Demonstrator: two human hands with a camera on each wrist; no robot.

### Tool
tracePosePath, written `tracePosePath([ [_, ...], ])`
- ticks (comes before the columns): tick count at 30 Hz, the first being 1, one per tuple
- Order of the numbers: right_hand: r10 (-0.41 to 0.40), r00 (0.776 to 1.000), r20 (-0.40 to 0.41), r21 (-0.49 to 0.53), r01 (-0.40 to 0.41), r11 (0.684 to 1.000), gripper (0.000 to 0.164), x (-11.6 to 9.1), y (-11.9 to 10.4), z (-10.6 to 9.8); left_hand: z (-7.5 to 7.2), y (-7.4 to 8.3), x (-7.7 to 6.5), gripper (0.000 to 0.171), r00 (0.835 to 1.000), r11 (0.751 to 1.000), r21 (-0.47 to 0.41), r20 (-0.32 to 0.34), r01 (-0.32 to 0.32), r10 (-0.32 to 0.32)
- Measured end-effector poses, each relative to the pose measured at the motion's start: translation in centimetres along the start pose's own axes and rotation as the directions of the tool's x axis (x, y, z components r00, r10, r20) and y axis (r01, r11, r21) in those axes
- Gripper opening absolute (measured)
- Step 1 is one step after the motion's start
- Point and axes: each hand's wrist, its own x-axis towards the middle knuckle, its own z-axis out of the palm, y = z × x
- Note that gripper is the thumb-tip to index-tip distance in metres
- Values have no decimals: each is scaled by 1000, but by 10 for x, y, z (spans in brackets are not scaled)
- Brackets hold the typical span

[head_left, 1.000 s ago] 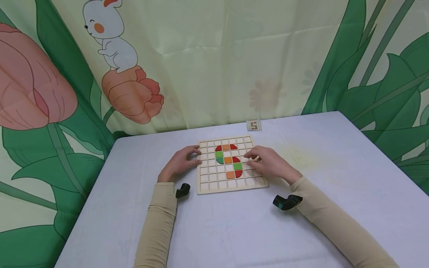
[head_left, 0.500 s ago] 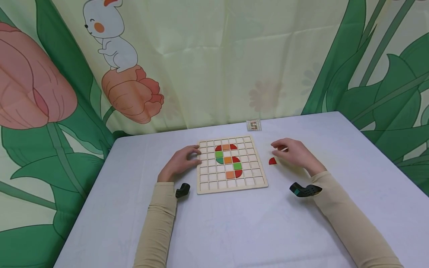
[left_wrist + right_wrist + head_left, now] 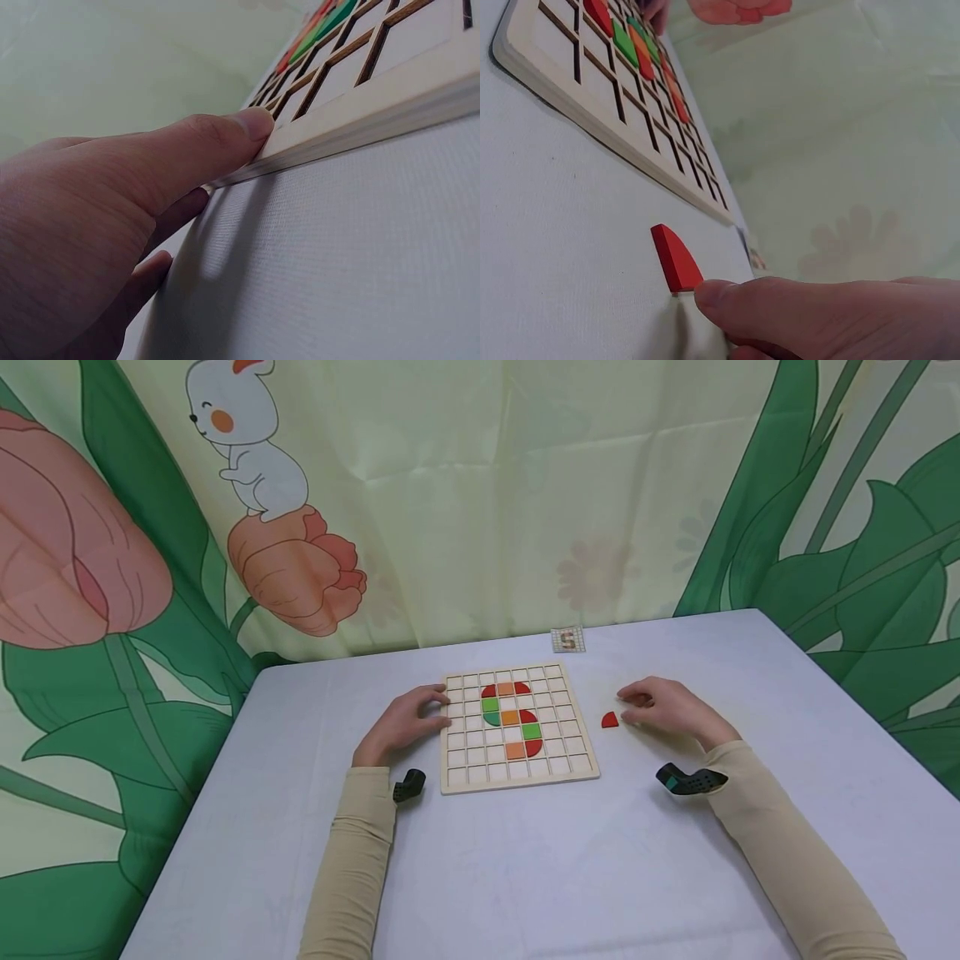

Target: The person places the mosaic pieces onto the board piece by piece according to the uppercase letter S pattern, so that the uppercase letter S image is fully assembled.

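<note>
A square wooden grid board [image 3: 468, 758] lies on the table, with red, orange and green tiles [image 3: 510, 718] set in some of its cells in an S-like shape. Beside its left edge is my left hand [image 3: 403, 722]; the left wrist view shows the thumb resting on the rim, the other fingers lower and partly hidden. To the right of the board, a loose red quarter-circle tile [image 3: 610, 720] lies flat on the cloth. My right hand [image 3: 670, 708] is just right of that tile. In the right wrist view its thumb tip meets or overlaps the tile's corner; whether they touch, I cannot tell.
A small pattern card [image 3: 567, 640] lies at the back of the table, behind the board. White cloth covers the table [image 3: 510, 868]. A printed curtain [image 3: 450, 527] hangs right behind it. A black device [image 3: 409, 786] sits at the left wrist, another [image 3: 690, 779] at the right.
My right hand has moved from over the board's right side to the right, then slightly nearer me. The loose red tile, out of sight at first, now shows. My left hand stays put.
</note>
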Motion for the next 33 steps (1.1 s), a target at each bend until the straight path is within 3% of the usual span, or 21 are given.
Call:
tracePosePath([
  [15, -74, 997, 17, 19, 74, 997, 39, -1, -5, 6, -2, 1, 1, 37, 1000, 1000, 1, -1, -7, 7],
  [20, -100, 995, 17, 29, 100, 995, 31, 1, -5, 8, -1, 0, 0, 37, 1000, 1000, -6, -6, -6, 6],
  [29, -135, 991, -2, 5, 135, 991, 20, 4, -6, 14, 0, -2, 0, 37, 1000, 1000, -5, -6, -12, 12],
  [33, -157, 986, -47, 1, 157, 988, 14, 6, -8, 15, 1, -3, 0, 37, 1000, 1000, -5, -8, -10, 10],
])
